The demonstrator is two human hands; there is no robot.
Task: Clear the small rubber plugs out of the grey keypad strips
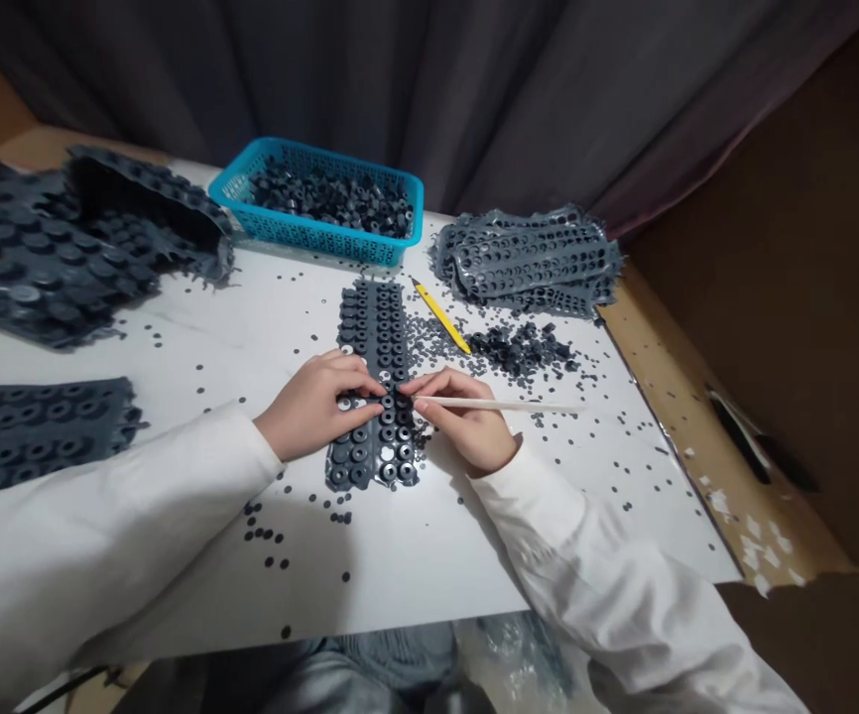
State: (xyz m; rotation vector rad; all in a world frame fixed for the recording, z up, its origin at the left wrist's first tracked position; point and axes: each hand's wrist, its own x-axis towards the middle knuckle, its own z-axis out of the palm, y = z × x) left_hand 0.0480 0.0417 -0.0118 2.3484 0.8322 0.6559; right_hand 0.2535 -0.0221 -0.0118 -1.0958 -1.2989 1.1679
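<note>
A dark grey moulded rubber sheet (371, 327) with rows of round ring-shaped parts lies lengthwise on the white table. From its left side my left hand (319, 405) reaches over it, thumb and fingertips closed at a ring near the middle; what is between them is too small to tell. My right hand (466, 416) holds a thin white stick (511, 405) that points out to the right. Its fingertips meet the sheet's right half, close to those of my left hand. White shows through several holes in the sheet.
Behind stands a blue basket (317, 238) full of small dark rubber parts. A yellow pen-like tool (440, 315) lies near a dark scrap heap (523, 349) and stacked perforated sheets (530, 260). More moulded sheets (50, 248) pile at left. Small black discs litter the table (415, 555).
</note>
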